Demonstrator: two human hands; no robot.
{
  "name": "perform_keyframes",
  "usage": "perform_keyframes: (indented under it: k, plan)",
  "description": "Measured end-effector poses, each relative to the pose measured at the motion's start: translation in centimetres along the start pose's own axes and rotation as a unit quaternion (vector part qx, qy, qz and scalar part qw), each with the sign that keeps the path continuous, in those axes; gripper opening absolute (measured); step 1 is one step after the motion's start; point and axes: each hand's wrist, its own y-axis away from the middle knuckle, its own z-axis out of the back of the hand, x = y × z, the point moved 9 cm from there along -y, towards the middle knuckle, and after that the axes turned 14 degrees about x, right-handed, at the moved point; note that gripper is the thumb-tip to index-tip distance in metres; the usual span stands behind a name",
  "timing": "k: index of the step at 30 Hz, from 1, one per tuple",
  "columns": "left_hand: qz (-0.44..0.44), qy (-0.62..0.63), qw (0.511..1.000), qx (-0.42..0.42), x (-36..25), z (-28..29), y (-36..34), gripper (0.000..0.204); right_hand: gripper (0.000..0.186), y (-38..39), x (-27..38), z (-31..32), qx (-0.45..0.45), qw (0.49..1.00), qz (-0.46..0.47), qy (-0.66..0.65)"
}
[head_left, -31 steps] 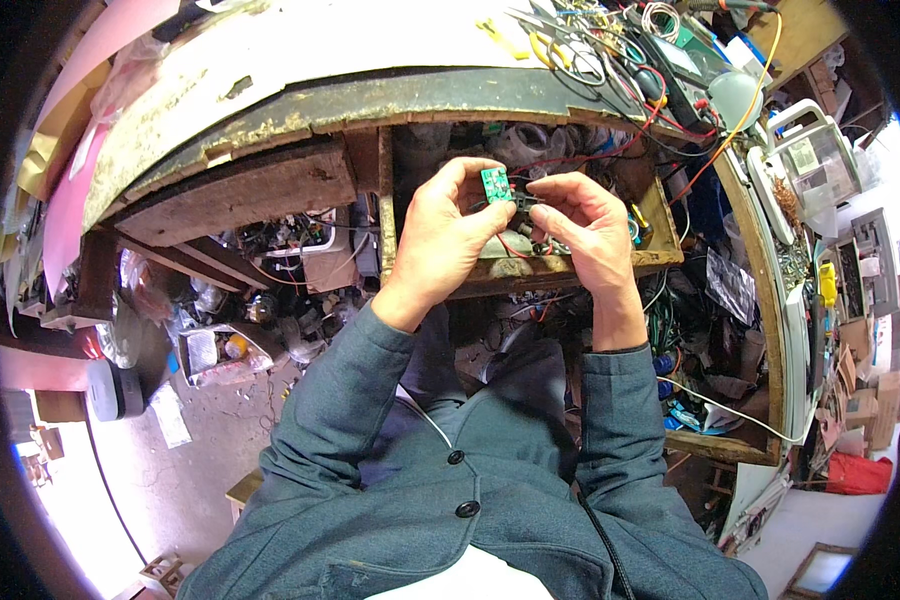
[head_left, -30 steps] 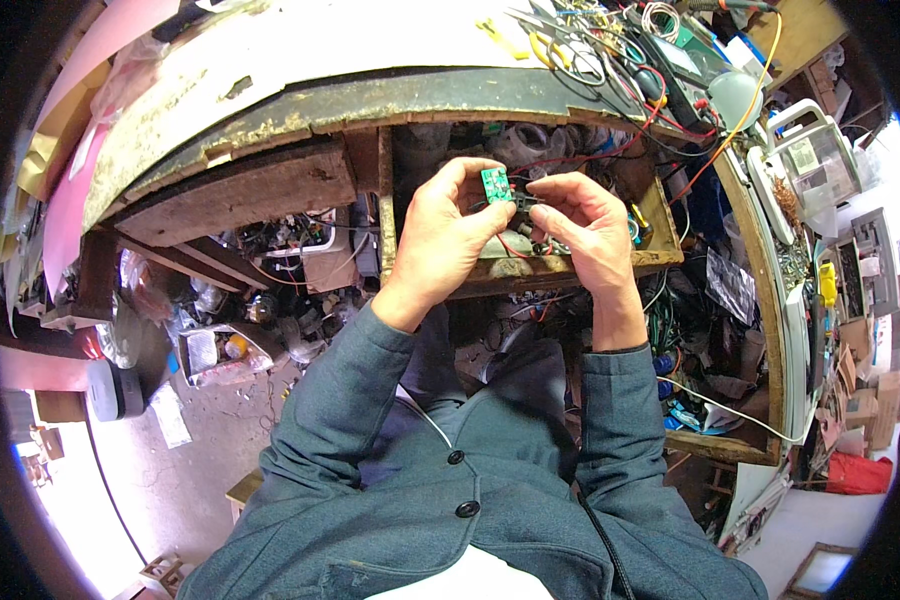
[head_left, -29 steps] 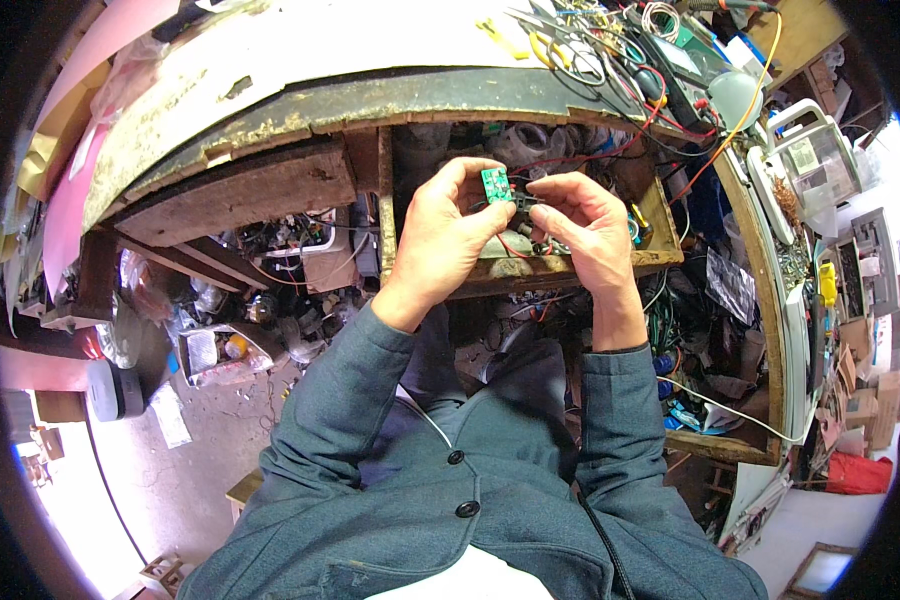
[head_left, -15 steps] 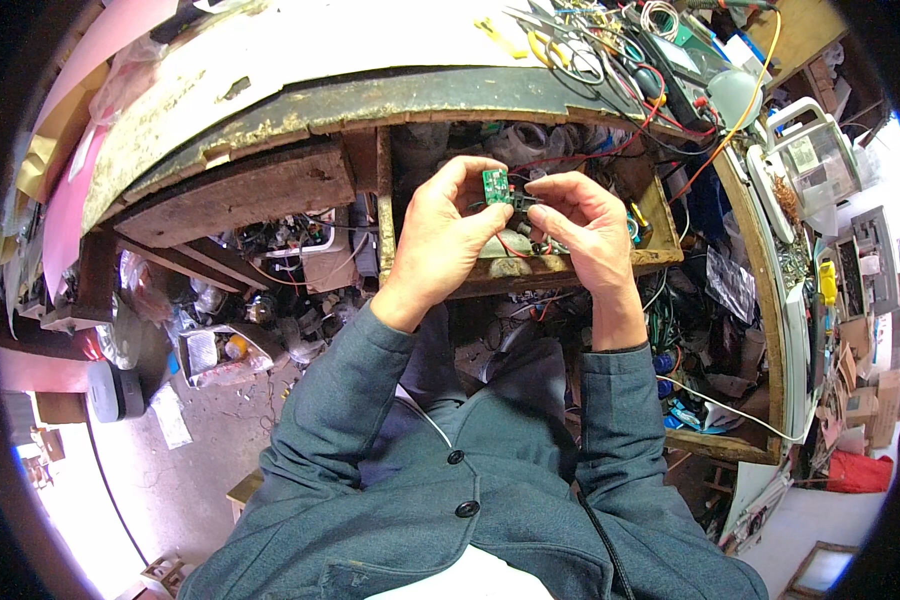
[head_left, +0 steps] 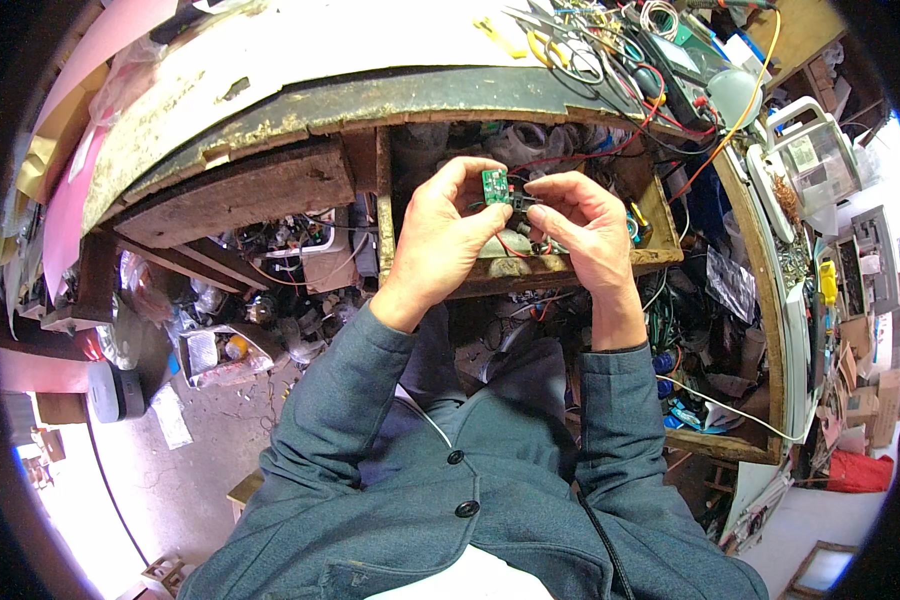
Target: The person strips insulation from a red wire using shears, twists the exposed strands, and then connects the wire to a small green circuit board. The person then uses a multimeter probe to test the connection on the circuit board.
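Between thumb and fingers, my left hand (head_left: 442, 225) grips a small green circuit board (head_left: 495, 186) by its lower left side. My right hand (head_left: 587, 225) is closed close beside it, thumb and forefinger pinching a small dark part (head_left: 519, 201) at the board's right edge. Whether that part is joined to the board I cannot tell. Both hands are above an open wooden drawer (head_left: 610, 262) full of wires and loose parts. A red wire (head_left: 513, 245) shows below the board, partly hidden by my fingers.
The pale workbench top (head_left: 350, 60) lies beyond the drawer. Pliers with yellow handles (head_left: 545, 48), a meter (head_left: 675, 60) and tangled leads crowd its right end. A white bin (head_left: 228, 352) of scraps stands at lower left. Cables and clutter fill the shelf (head_left: 740, 445) at right.
The green board has tilted very slightly in my left hand. Both hands otherwise stay where they were.
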Motion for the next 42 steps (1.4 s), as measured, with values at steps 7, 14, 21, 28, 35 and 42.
perform_keyframes:
  k: [7, 14, 21, 28, 35, 42]
  plan:
    - [0.006, -0.002, 1.000, -0.003, 0.2, 0.1, -0.3, 0.035, 0.025, -0.1, -0.3, 0.4, -0.008, 1.000, -0.006, 0.004]
    - [0.008, -0.043, 0.999, -0.007, 0.1, 0.3, -0.3, 0.035, 0.027, -0.1, -0.2, 0.3, -0.017, 1.000, -0.002, 0.022]
    - [-0.028, -0.062, 0.998, -0.014, 0.2, 0.3, -0.2, 0.032, 0.030, 0.2, 0.4, 0.0, -0.020, 0.999, 0.009, 0.036]
    - [-0.141, -0.139, 0.976, -0.089, -3.7, 0.5, 1.7, 0.032, 0.022, 0.2, 0.0, 0.6, -0.014, 0.999, 0.050, -0.009]
    - [-0.225, -0.183, 0.950, -0.115, -8.5, -0.1, 7.7, 0.030, 0.018, -0.1, 0.1, 0.6, -0.021, 0.998, 0.054, 0.010]
    - [-0.155, -0.195, 0.963, -0.099, -9.8, 2.0, 17.2, 0.033, 0.013, -0.5, 0.2, -0.5, 0.028, 0.999, 0.007, 0.027]
